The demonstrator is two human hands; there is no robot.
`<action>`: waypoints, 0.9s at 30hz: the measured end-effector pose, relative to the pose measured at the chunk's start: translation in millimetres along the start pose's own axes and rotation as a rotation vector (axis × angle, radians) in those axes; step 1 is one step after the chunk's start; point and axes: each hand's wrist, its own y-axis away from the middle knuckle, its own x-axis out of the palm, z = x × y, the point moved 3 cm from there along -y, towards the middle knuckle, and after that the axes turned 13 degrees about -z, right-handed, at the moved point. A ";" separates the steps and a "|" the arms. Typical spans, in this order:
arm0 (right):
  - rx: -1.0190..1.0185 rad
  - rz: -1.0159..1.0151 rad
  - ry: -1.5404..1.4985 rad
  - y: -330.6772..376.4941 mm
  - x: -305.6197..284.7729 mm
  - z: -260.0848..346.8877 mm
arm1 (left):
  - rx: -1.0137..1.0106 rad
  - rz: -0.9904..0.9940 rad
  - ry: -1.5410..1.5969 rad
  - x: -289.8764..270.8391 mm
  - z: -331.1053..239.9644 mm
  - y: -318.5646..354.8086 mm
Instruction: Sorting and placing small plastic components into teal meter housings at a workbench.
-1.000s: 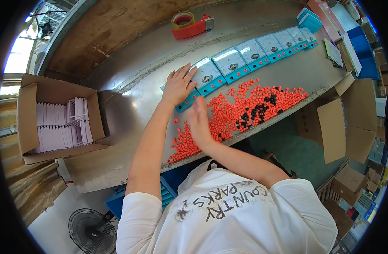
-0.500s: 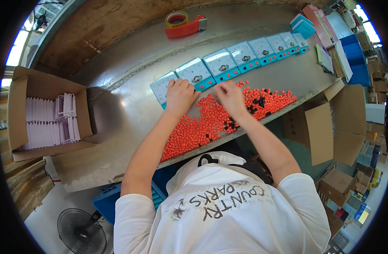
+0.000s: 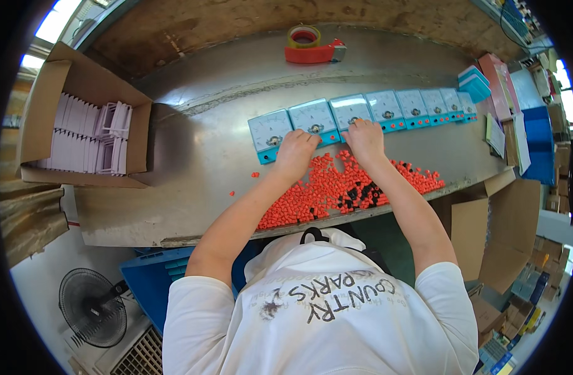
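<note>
Both hands' fingers (image 3: 308, 139) seemingly touch the meters (image 3: 316, 119), fingertips unclear.

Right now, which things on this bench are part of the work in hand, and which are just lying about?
In hand:
left hand on the row of blue panel meters
right hand on the same row
pile of small orange and black pieces

Lying about:
red tape dispenser
cardboard box of white parts
fan
</note>
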 end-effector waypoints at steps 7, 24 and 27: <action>-0.078 0.022 -0.202 2.7 -5.2 24.9 | -0.049 0.129 -0.030 35.6 -13.4 -11.8; -0.025 -0.002 -0.118 -17.2 -15.7 24.4 | -1.419 -0.195 -0.982 -263.9 343.2 88.3; 0.086 0.000 -0.289 -14.1 -24.6 10.9 | -1.532 -0.155 -0.653 -294.2 418.0 161.5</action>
